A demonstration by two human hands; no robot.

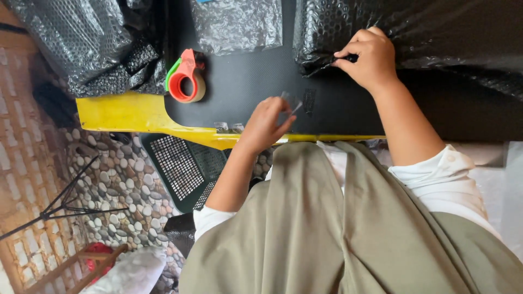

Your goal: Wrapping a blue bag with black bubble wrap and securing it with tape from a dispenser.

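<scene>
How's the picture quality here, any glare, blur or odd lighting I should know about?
Head view: soft daylight and faint shadows; white glare speckles the black bubble wrap under the right hand and the clear plastic sheet. The left hand pinches a clear strip of tape, slightly blurred and hard to make out. The red tape dispenser looks sharp. Edges bend a little from the wide lens.

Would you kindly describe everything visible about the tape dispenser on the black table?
The tape dispenser is a small handheld one with a red-orange plastic body, a green edge on its left side and a roll of clear tape. It lies flat on the black table beside crumpled black bubble wrap. Neither hand touches it.
</scene>
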